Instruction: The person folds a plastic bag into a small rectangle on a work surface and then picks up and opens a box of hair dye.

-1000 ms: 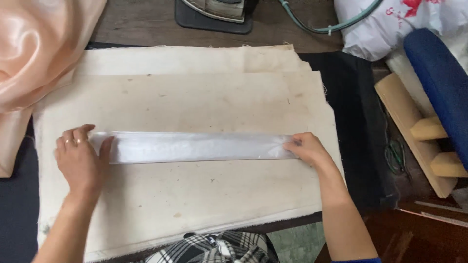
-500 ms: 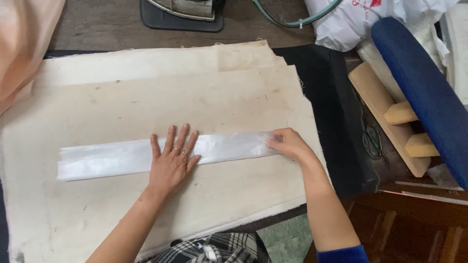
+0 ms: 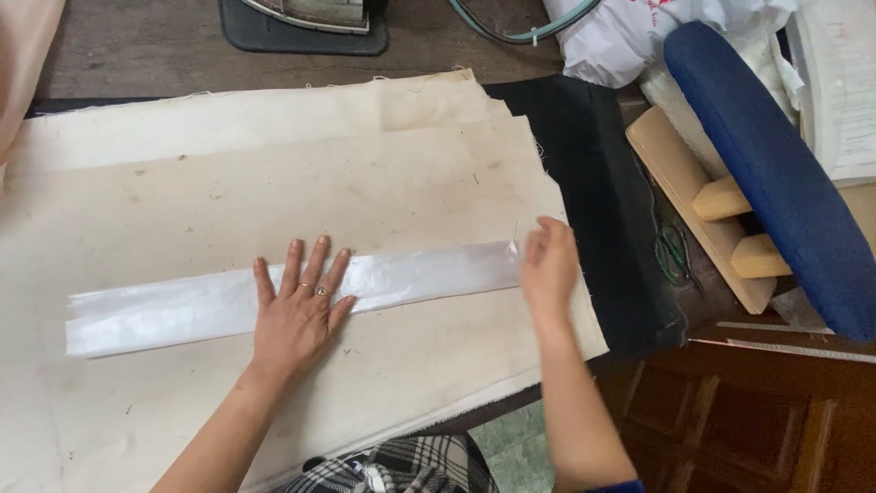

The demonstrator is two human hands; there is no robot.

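Both hands' fingers spread flat, gripping nothing: left hand (image 3: 297, 315) atop white strip (image 3: 182, 310), right hand (image 3: 549, 267) at its end.

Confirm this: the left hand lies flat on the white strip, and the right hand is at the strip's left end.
Not quite. The left hand does lie flat on the white strip, but the right hand is at the strip's right end, as the head view shows.
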